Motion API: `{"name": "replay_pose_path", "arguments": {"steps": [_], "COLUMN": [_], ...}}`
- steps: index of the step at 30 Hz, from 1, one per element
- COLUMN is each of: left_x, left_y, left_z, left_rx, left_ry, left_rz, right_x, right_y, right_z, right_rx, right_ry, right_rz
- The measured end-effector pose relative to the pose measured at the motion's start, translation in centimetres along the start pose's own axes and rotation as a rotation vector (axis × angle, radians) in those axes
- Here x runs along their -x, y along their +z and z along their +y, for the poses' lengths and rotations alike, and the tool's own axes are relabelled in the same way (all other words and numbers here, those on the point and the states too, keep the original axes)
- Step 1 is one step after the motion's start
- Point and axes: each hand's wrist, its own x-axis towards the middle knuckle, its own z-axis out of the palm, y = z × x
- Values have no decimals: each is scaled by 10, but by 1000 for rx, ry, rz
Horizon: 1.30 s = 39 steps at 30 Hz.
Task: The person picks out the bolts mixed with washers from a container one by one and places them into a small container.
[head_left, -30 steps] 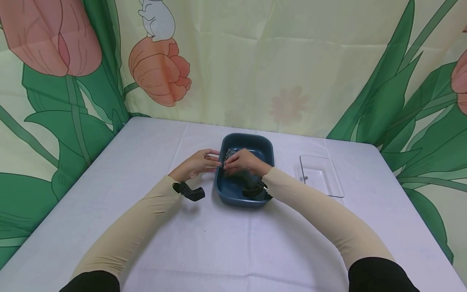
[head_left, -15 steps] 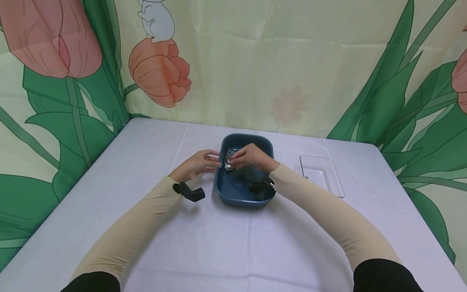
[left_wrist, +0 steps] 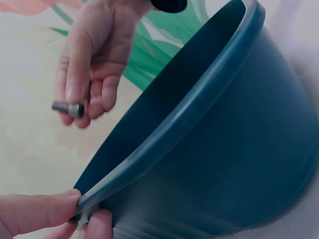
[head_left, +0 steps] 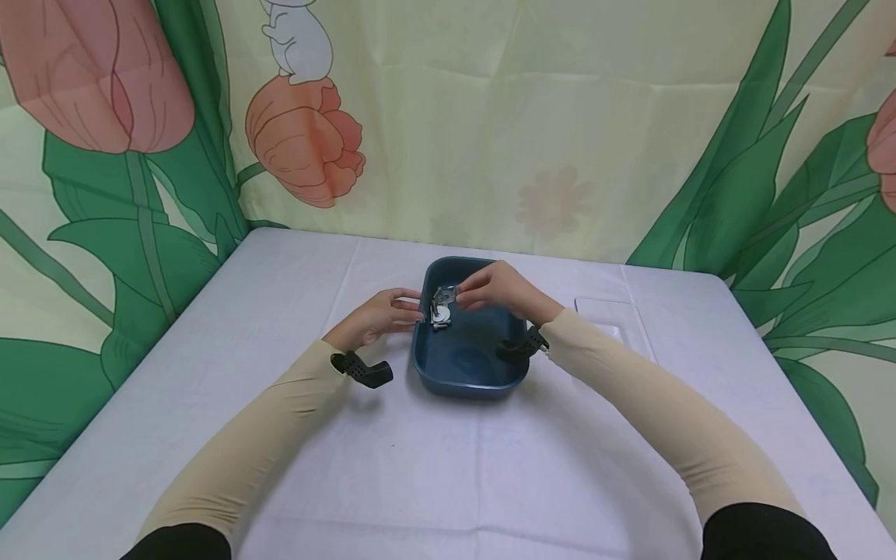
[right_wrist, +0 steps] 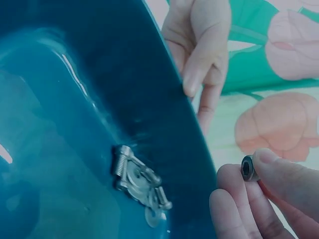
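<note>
Right hand [head_left: 498, 288] grip on bolt [left_wrist: 68, 108] has risen above tub [head_left: 467, 372].

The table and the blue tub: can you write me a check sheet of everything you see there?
Surface: table under a pale cloth.
Job's things: dark blue plastic tub, tilted; bolts and washers heaped inside by its left wall; one bolt lifted out.
Clutter: clear plastic lid lying flat to the tub's right.
Grippers: left hand pinches the tub's left rim; right hand pinches the bolt above the tub.
Cables: nothing seen.
Surroundings: tulip-print curtain behind and beside the table.
</note>
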Motion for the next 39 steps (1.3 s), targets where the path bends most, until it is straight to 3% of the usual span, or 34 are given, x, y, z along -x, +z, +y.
{"name": "replay_pose_path", "arguments": {"steps": [10, 21, 39], "left_x": [0, 1, -1], "left_y": [1, 1, 1], "left_z": [0, 0, 0], "left_rx": [-2, -13, -4], "left_ry": [-14, -14, -1], "left_rz": [19, 19, 14], "right_x": [17, 39, 69], "right_y": [-20, -39, -66], "right_z": [-7, -14, -11], "right_rx": [85, 106, 108], "right_ry": [-10, -1, 40], "right_rz": [26, 46, 150]}}
